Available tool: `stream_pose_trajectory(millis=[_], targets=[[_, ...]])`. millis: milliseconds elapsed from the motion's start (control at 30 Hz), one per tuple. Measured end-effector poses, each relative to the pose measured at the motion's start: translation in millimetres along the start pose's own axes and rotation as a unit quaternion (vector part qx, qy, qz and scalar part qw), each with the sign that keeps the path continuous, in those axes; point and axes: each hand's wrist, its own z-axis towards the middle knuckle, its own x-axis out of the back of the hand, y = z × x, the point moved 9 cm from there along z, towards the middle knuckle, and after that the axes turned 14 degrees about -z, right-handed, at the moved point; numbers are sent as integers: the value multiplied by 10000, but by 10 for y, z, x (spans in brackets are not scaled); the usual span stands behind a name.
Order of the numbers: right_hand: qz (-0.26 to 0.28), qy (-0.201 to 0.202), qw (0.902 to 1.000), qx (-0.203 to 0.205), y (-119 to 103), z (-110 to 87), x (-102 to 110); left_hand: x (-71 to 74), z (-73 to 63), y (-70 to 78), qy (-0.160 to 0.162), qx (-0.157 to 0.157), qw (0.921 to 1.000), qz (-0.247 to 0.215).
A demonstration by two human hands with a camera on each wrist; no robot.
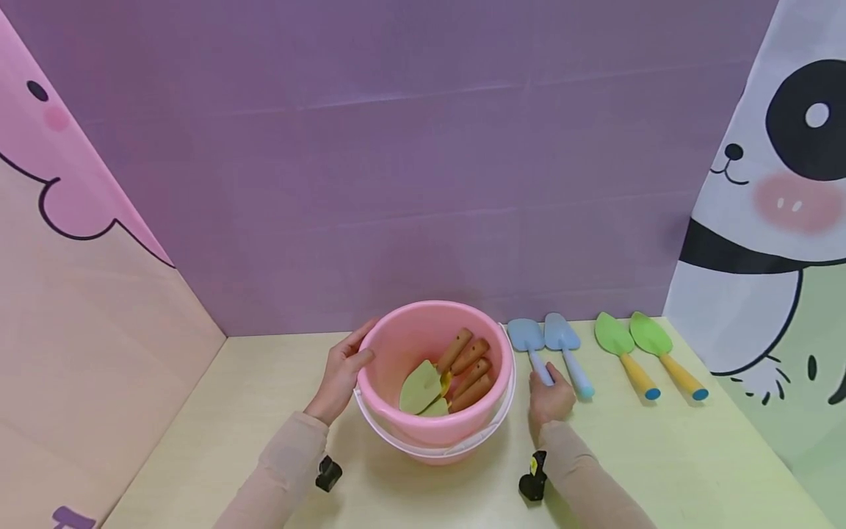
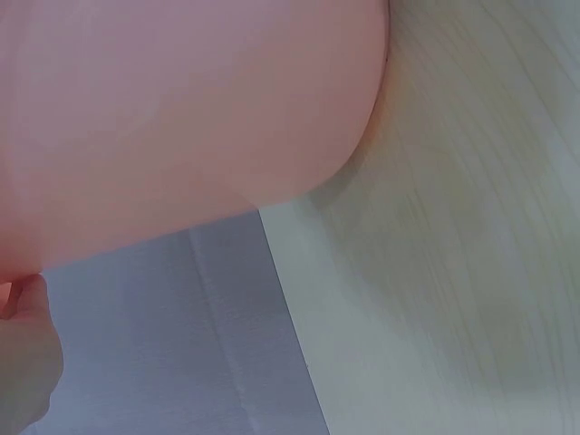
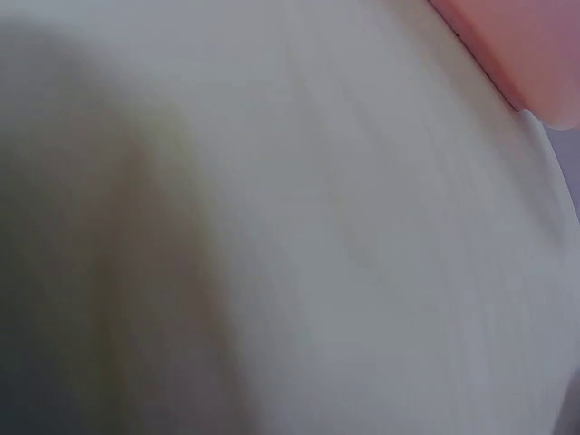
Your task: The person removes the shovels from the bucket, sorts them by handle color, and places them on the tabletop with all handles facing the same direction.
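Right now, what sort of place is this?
Probably a staged tabletop recording booth, not a lived-in room: a pale wood-look table backed by a plain purple sheet, with a cartoon panda panel on the right and a pink cartoon panel on the left.

Pink bucket [image 2: 181,118] and left grip [image 2: 27,358], both cut off by the left wrist view's edges

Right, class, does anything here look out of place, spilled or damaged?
Nothing stands out. The blue shovels and green shovels are paired side by side, right of the bucket, with no visible spill or breakage. The tools inside sit slightly jumbled, but that seems ordinary for loose things.
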Motion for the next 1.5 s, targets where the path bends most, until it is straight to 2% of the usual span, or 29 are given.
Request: stream_pose_trajectory(millis=[433,600,767,1100,1500], targets=[[-249,-145,9995,153,-7,18,-51,28,-2,28,-5,-69,9999,-126],[-69,-186,9997,169,-7,15,-54,38,9,23,63,-68,9999,-102],[46,-264,9996,115,-19,-25,-38,27,19,11,2,-2,9999,-140],[117,-107,9998,101,4,-55,8,4,7,-11,3,43,9999,-127],[277,-453,9986,-7,5,-88,11,-20,13,5,-111,-4,9999,-102]])
